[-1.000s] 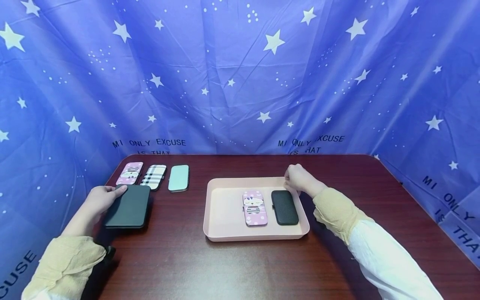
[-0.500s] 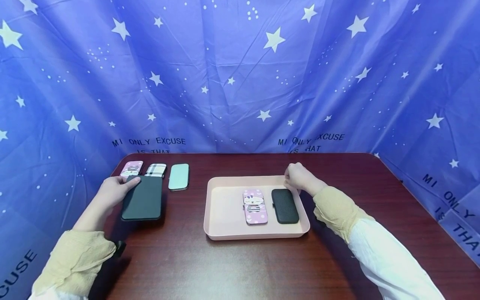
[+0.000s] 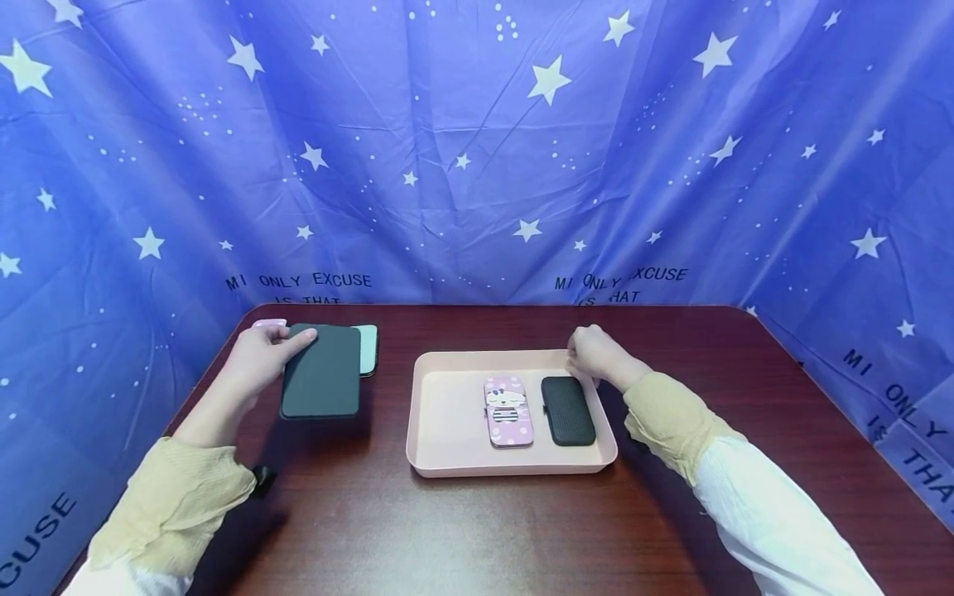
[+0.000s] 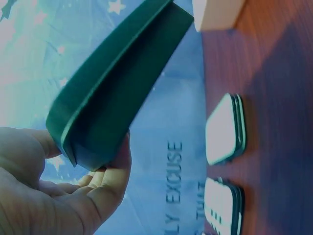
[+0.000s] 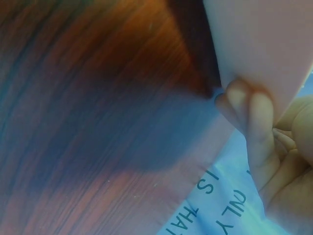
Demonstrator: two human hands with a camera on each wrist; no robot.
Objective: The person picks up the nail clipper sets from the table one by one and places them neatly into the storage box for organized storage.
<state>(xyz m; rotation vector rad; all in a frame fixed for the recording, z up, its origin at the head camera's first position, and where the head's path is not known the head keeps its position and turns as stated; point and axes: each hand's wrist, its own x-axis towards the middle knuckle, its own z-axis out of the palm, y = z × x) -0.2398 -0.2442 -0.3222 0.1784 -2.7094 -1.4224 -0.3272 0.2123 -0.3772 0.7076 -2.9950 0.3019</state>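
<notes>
left hand [image 3: 257,360] pinches a dark green case [image 3: 322,372] by its near-left corner region, thumb laid over the upper face, fingers behind; the case is off the table [image 3: 447,538], its free end pointing away from the palm. right hand [image 3: 596,352] grips the far right corner of a pale pink tray [image 3: 514,470], fingers against the outer wall. technique, as judged: a one-corner pinch on so broad a piece likely lets it tip, so thumb pressure should be firm and the face near level; a light, steady right grip should stop the tray skidding. just beneath and beyond the left hand: a mint case [image 3: 368,349], partly covered, a plaid case [image 4: 222,205], and the edge of a pink case [image 3: 270,323]; lifting clearance over these matters, since a low path could knock them. nearest the right hand, inside the tray: a black case [image 3: 569,411], then a cat-print case [image 3: 508,414] to its left, apart. beyond both hands: a starry blue curtain [image 3: 477,199].
</notes>
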